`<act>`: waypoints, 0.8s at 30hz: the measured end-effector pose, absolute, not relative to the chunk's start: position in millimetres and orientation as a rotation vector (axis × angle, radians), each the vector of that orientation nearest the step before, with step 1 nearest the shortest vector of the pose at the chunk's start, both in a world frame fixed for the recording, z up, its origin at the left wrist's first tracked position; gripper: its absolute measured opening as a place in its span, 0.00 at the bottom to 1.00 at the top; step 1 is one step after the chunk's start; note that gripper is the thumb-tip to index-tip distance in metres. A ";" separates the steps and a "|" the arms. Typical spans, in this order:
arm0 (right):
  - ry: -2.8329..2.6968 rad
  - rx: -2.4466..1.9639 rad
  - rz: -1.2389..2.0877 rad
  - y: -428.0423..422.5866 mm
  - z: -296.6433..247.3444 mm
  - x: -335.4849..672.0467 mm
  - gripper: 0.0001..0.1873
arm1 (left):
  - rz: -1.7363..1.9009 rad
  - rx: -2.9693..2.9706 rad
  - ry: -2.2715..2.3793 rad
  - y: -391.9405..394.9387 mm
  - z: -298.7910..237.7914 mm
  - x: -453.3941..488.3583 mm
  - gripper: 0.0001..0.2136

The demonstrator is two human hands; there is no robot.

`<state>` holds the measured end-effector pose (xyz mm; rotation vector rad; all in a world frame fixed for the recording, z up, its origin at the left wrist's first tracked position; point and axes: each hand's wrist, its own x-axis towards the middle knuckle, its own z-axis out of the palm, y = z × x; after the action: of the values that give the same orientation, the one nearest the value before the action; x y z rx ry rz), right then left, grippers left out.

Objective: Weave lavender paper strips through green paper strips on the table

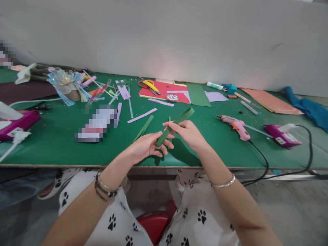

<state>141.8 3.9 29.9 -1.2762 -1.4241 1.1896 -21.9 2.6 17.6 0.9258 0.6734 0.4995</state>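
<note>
A narrow green paper strip [183, 117] is held up over the green bench [210, 153], on the person's side of a red sheet [176, 88] lying near the wall. The right hand [191, 134] pinches the strip between thumb and fingers partway along; its upper end curls over. The lower end crosses the loosely curved fingers of the left hand [146, 147], though whether these grip it cannot be told. The paper looks very light, thin and springy, easily bent and likely to crease, so a gentle pinch near an end or along the edges should suit it best. Yellow-handled scissors [148, 83] lie on the red sheet's left part and a round white disc [172, 98] on its near part; a green sheet [198, 94] adjoins its right side. Nearer than the red sheet and to its left are a lilac strip [142, 115] and a loose green strip [144, 129], the latter just beside the left hand and apt to get in its way. Nearer and to the red sheet's right lies a pink glue gun [237, 126], its black cord [261, 155] trailing over the bench's front edge.
</note>
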 end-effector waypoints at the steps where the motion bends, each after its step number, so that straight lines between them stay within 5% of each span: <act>1: -1.438 -1.283 1.182 3.7 29.6 142.4 0.12 | 0.485 0.934 0.679 2.5 17.5 -21.7 0.16; 24: -1.506 -1.146 1.321 2.3 28.0 142.1 0.14 | 0.475 1.118 0.711 -5.5 25.2 -18.2 0.13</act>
<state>142.1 2.3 28.0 -1.1458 -1.5063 1.3213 -18.2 -5.5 25.2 1.1178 0.7112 0.4750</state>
